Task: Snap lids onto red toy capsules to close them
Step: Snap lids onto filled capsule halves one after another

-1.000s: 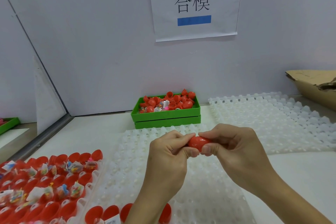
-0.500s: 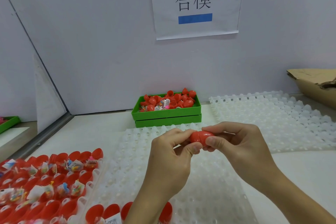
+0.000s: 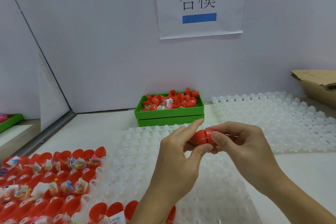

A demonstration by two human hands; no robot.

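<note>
Item: one red capsule (image 3: 203,136), held in the air above the near white moulded tray (image 3: 141,152), centre of the scene, its two halves mated with a dark seam line showing round the middle. Right hand (image 3: 241,147): thumb and curled fingers clamped on the capsule's right half. Left hand (image 3: 179,152): thumb under the capsule's left half, fingers curled behind it, forefinger lifted straight and pointing far-right, so its hold looks light. Step in hand, as judged: seating the lid fully. Handling note: push the two halves straight along their shared axis, thumbs opposed, and check that the seam is even all round before letting go; a tilted lid would likely pop off. Whether it has clicked home cannot be told. Stock: open red capsule halves (image 3: 60,183) with bagged toys, in a tray at near left, lids not yet on; loose red lids (image 3: 171,101) in a green bin (image 3: 169,114) at far centre. Also present: second white tray (image 3: 272,114) at right, cardboard box (image 3: 316,85) at far right.
</note>
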